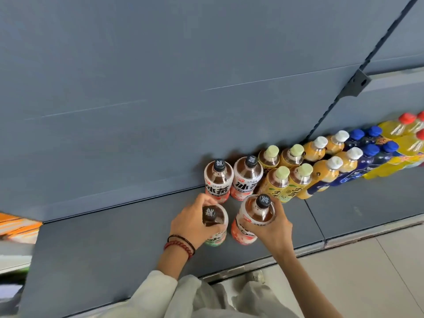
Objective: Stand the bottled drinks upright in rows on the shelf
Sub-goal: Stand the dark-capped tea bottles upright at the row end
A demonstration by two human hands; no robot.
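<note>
Fingers curled round bottle shoulders: L hand (192, 223) grips one tea bottle (218, 237), R hand (275, 228) a second bottle (246, 228). Both stand upright on the shelf (114, 249), just in front of the back pair (218, 180). The green-capped front row (282, 177) lies behind & to the R, nearer the R hand.

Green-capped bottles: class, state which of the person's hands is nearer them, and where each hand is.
Right. The right hand grips a black-capped bottle just in front of the green-capped bottles; the left hand holds a second bottle farther left.
</note>
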